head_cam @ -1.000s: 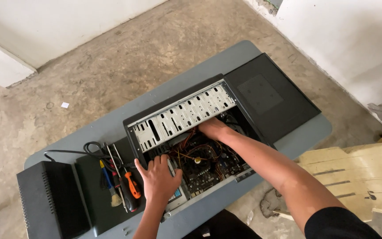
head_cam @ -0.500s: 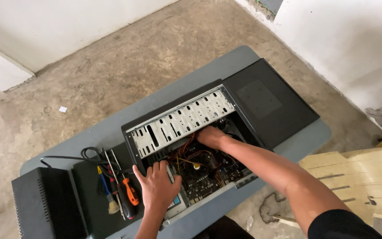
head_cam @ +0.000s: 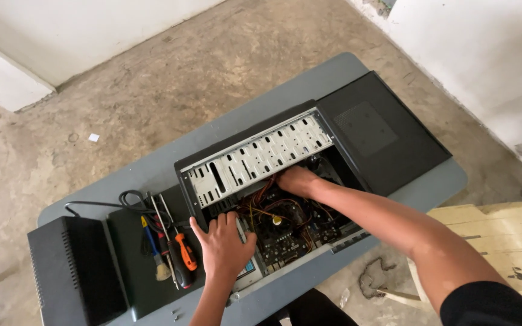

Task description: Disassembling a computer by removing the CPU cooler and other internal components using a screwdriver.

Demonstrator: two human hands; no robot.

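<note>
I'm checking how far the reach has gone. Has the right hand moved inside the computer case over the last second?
No. The right hand stays deep in the open computer case, just below the perforated drive cage, as before.

grey table | centre: open computer case | right end: black side panel | left end: black box, black panel with tools

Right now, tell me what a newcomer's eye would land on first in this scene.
The open black desktop computer case lying on the grey table draws the eye, its green circuit board and wires exposed. Both bare hands are in it: the right hand reaches deep beneath the metal drive cage, the left hand rests flat on the near edge. Left of the case lies an orange-handled screwdriver among other tools.
</note>
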